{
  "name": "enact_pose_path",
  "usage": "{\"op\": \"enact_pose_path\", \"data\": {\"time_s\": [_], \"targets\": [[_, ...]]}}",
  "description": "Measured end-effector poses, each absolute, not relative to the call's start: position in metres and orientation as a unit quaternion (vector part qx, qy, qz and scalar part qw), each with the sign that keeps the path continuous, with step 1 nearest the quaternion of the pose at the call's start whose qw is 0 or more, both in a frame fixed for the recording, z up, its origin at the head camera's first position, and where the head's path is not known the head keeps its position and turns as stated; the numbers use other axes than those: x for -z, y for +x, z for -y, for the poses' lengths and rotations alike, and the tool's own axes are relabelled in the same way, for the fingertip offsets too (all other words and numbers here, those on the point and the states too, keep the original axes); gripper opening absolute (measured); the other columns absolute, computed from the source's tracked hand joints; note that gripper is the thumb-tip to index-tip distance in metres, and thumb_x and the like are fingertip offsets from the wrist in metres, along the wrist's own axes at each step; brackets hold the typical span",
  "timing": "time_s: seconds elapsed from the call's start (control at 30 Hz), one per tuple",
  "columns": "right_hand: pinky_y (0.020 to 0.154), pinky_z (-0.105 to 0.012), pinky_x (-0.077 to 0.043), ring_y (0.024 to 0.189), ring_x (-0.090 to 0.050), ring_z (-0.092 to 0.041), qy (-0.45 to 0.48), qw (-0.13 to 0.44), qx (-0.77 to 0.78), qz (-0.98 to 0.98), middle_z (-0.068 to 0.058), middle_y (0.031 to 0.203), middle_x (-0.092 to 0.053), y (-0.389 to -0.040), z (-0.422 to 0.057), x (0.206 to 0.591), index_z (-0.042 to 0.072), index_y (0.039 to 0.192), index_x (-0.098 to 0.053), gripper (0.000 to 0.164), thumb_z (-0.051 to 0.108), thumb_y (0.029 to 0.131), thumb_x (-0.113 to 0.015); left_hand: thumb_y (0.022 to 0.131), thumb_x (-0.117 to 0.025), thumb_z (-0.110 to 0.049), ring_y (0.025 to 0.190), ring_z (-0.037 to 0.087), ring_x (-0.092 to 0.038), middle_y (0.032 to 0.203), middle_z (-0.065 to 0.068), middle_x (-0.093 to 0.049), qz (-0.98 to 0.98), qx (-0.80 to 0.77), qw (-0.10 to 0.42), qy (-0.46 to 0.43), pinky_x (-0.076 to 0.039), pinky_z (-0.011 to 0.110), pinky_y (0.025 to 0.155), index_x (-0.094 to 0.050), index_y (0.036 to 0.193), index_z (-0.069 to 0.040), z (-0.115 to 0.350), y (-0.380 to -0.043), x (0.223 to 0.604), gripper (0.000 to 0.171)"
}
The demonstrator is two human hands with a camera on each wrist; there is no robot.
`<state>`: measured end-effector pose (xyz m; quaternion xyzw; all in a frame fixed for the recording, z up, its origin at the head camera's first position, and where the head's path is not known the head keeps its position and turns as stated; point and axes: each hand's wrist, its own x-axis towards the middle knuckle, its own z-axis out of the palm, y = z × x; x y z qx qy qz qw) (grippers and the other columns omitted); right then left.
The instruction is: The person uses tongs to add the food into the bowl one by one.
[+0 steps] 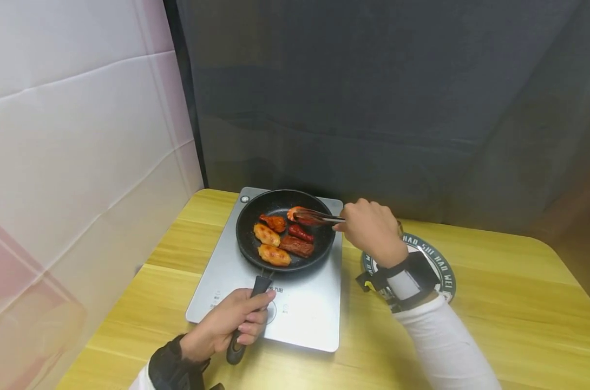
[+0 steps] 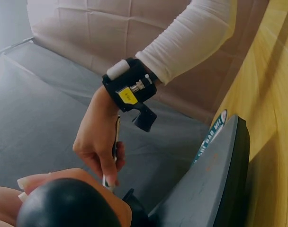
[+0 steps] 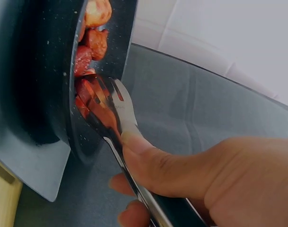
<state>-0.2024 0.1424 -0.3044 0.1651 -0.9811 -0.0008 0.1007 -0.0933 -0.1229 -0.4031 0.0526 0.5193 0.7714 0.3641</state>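
My left hand [image 1: 236,320] grips the black handle [image 1: 235,353] of a frying pan [image 1: 320,255]. In my right hand [image 1: 373,230] is a pair of metal tongs [image 1: 320,216], reaching over the pan's right rim. Their heads lie around an orange-red shrimp-like piece [image 1: 294,213] inside the pan; the right wrist view shows reddish food [image 3: 87,92] between the tong heads [image 3: 120,97]. Two golden chicken wings [image 1: 274,255], a brown slab of meat [image 1: 296,246], a dark red drumstick [image 1: 301,233] and an orange-brown drumstick [image 1: 274,222] lie nearby in the pan.
Beneath the pan is a silver induction cooker [image 1: 309,319] on a wooden table [image 1: 509,287]. A round lettered plate or mat [image 1: 446,271] lies to its right, partly hidden by my right wrist. A dark curtain [image 1: 373,108] hangs behind, with a pale one [image 1: 80,135] at left.
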Motion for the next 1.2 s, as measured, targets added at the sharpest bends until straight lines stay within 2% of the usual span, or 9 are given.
{"op": "enact_pose_path", "data": {"time_s": [0.47, 0.8, 0.93, 1.07, 1.2], "targets": [[0.043, -0.043, -0.047, 0.057, -0.058, -0.03, 0.161, 0.096, 0.013, 0.982, -0.005, 0.061, -0.053, -0.208, -0.139, 0.311, 0.01, 0.075, -0.069, 0.028, 0.037, 0.082, -0.076, 0.098, -0.055, -0.028, 0.041, 0.001, -0.028, 0.056, -0.009, -0.031, -0.525, -0.769, 0.36, 0.052, -0.025, 0.014, 0.033, -0.039, 0.081, -0.009, 0.121, -0.094, 0.401, 0.031], [0.036, -0.037, -0.039, 0.05, -0.052, -0.025, 0.14, 0.086, -0.006, 0.986, -0.003, 0.057, -0.051, -0.197, -0.144, 0.302, 0.011, 0.073, -0.066, 0.032, 0.04, 0.083, -0.074, 0.099, -0.053, -0.028, 0.041, 0.001, -0.027, 0.056, -0.009, -0.03, -0.528, -0.769, 0.358, 0.04, -0.026, 0.014, 0.033, -0.039, 0.08, -0.009, 0.122, -0.092, 0.402, 0.03], [0.037, -0.035, -0.037, 0.052, -0.05, -0.024, 0.131, 0.075, -0.029, 0.988, -0.003, 0.061, -0.053, -0.188, -0.156, 0.3, 0.01, 0.086, -0.067, 0.031, 0.041, 0.086, -0.071, 0.099, -0.053, -0.028, 0.041, 0.001, -0.027, 0.055, -0.009, -0.03, -0.526, -0.768, 0.363, 0.043, -0.026, 0.014, 0.033, -0.039, 0.079, -0.009, 0.121, -0.093, 0.403, 0.031], [0.037, -0.034, -0.036, 0.052, -0.049, -0.022, 0.133, 0.092, -0.042, 0.986, -0.004, 0.062, -0.052, -0.176, -0.174, 0.304, 0.004, 0.099, -0.066, 0.036, 0.039, 0.089, -0.067, 0.099, -0.053, -0.028, 0.041, 0.001, -0.027, 0.055, -0.009, -0.031, -0.525, -0.768, 0.363, 0.048, -0.026, 0.014, 0.033, -0.039, 0.079, -0.009, 0.121, -0.093, 0.404, 0.031], [0.037, -0.032, -0.036, 0.049, -0.046, -0.02, 0.146, 0.122, -0.062, 0.98, -0.003, 0.058, -0.048, -0.168, -0.193, 0.312, -0.003, 0.099, -0.061, 0.037, 0.031, 0.089, -0.07, 0.1, -0.053, -0.028, 0.041, 0.001, -0.028, 0.056, -0.009, -0.031, -0.523, -0.771, 0.36, 0.055, -0.026, 0.014, 0.034, -0.039, 0.081, -0.009, 0.124, -0.093, 0.404, 0.03]]}}
